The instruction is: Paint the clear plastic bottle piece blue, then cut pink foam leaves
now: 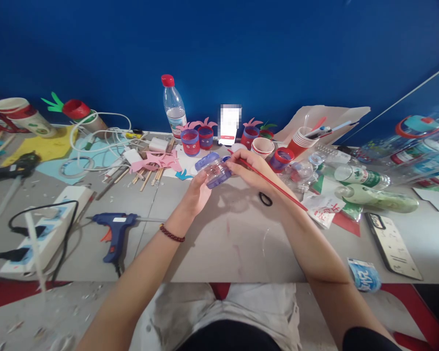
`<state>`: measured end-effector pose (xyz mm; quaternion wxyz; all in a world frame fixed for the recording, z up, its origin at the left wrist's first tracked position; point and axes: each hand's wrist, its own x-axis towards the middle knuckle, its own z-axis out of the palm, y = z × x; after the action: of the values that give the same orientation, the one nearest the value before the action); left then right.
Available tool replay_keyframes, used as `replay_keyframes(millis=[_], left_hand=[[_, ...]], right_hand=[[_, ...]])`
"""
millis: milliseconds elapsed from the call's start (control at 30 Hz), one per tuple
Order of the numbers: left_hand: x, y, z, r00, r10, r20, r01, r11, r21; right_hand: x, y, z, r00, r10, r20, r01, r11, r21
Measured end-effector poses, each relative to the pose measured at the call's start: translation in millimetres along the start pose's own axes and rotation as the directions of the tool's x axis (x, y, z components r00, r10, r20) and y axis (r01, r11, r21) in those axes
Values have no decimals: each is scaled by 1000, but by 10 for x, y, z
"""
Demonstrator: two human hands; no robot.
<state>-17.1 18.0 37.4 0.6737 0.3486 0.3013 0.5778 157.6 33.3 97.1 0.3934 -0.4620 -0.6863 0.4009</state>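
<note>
My left hand [198,194] is closed around a clear plastic bottle section [216,170] with purple paint around both ends and a bare middle. In my right hand [251,168] is a paintbrush [278,187], its red handle slanting back over the wrist. The fingers of that hand are at the section's right end; they hide the brush tip, so I cannot tell if it touches the plastic. Just behind stand painted purple-and-red cups [190,142] with small eyes and pink paper tops. A black hair tie [265,199] lies beneath my right forearm.
A blue glue gun [117,231] and a white power strip [49,229] with cords lie left. Pink paper cutouts [157,162] cover wooden sticks. A red-capped bottle [174,109] and lit phone [229,124] stand behind. Plastic bottles [362,175] and another phone [393,246] lie right.
</note>
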Motion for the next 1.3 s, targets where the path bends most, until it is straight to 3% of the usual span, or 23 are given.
replay_keyframes(millis=[167, 267, 567, 800, 933, 1133, 1300], left_hand=[[-3, -9, -14, 995, 5, 100, -4, 1000, -11], [11, -24, -29, 997, -15, 77, 15, 1000, 1], [91, -61, -68, 992, 1, -126, 10, 997, 82], [51, -111, -69, 999, -43, -29, 46, 996, 83], [53, -114, -84, 996, -85, -37, 88, 994, 60], [71, -102, -89, 985, -142, -94, 145, 989, 26], [79, -103, -123, 985, -121, -121, 121, 993, -3]], right_hand=[[2, -8, 22, 1000, 5, 22, -8, 995, 98], [10, 7, 27, 999, 11, 33, -15, 994, 108], [-1, 93, 65, 998, -40, -56, 37, 997, -63], [-71, -59, 165, 998, -22, -56, 10, 979, -202], [-40, -73, 104, 998, -46, -49, 42, 996, -79], [5, -136, -161, 997, -15, -79, 28, 985, 173], [-63, -236, -319, 994, -12, -108, 34, 979, 200]])
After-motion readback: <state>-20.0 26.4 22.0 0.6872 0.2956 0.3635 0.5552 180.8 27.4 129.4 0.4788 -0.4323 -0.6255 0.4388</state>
